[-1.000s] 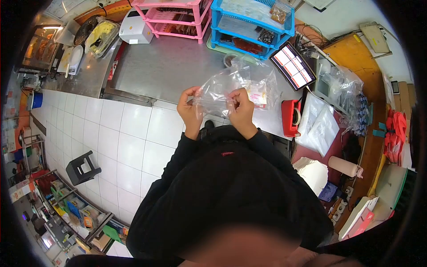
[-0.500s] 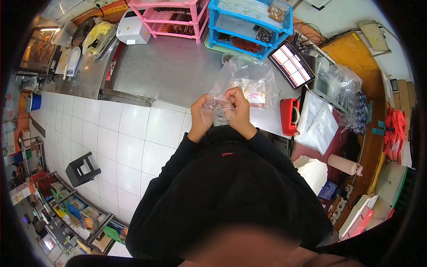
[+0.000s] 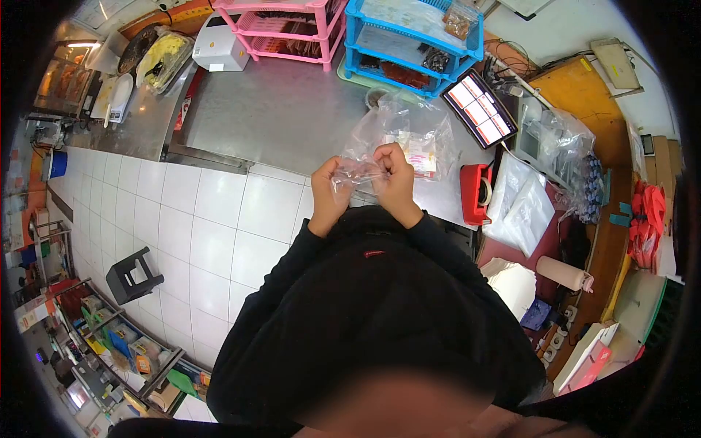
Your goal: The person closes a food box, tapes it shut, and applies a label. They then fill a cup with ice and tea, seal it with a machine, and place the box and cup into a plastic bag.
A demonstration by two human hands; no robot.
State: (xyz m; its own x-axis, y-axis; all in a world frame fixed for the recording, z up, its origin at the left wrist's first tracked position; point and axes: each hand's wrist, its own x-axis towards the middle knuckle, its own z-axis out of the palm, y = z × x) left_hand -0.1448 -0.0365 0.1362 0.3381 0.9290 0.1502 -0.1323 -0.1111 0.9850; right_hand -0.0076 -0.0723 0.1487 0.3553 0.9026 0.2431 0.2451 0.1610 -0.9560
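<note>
My left hand (image 3: 328, 196) is closed on one side of the mouth of a clear plastic bag (image 3: 358, 171). On its other side, my right hand (image 3: 396, 179) pinches the thin plastic between thumb and fingers. The crumpled film stretches between both hands at the counter's front edge. Beyond them, the bag's body spreads over the steel counter (image 3: 270, 109), and a package with a white and pink label (image 3: 421, 160) shows through it. A small round cup (image 3: 376, 96) stands at the bag's far side, partly covered by the film.
Pink (image 3: 285, 47) and blue (image 3: 398, 57) tiered racks stand at the back. To the right are a lit tablet (image 3: 480, 109), a red tape dispenser (image 3: 475, 193) and a stack of plastic bags (image 3: 518, 204). A dark stool (image 3: 133, 276) is on the tiled floor at left.
My hands stay on the bag with only small shifts. My left hand's fingers have dropped slightly, and the film between the hands has changed its folds.
</note>
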